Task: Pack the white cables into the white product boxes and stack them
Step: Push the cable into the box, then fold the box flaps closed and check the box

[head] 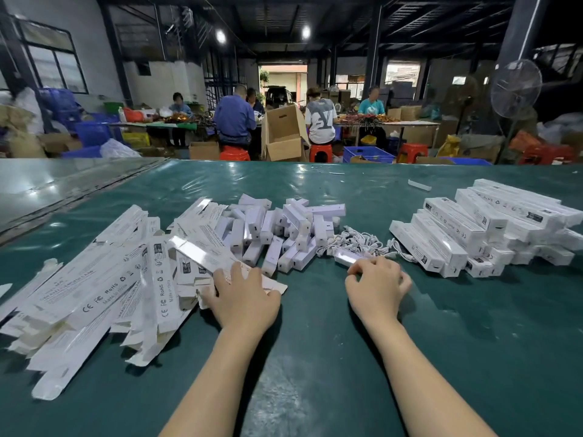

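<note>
The left grip point(244, 294) is lying released, fingers spread flat and pressing on the near edge of the flattened white product boxes point(94, 294), which are sprawling in a loose heap over the left of the green bench point(315, 357). The right grip point(377, 283) is curling its fingers at a blurred small white block point(348, 257); whether it is grasping it, I cannot tell. Just beyond that block the white cables point(356, 239) are lying in a tangle on the bench. They are sitting between a pile of small white blocks point(277, 231) in the middle and a stack of closed boxes point(489, 228) on the right, touching both. The pile of blocks is crowding against the far side of the flattened boxes. Past the bench, people are sitting on red stools point(320, 152) at long tables, beside an open cardboard carton point(284, 134), a blue crate point(367, 154) and a standing fan point(515, 88).
</note>
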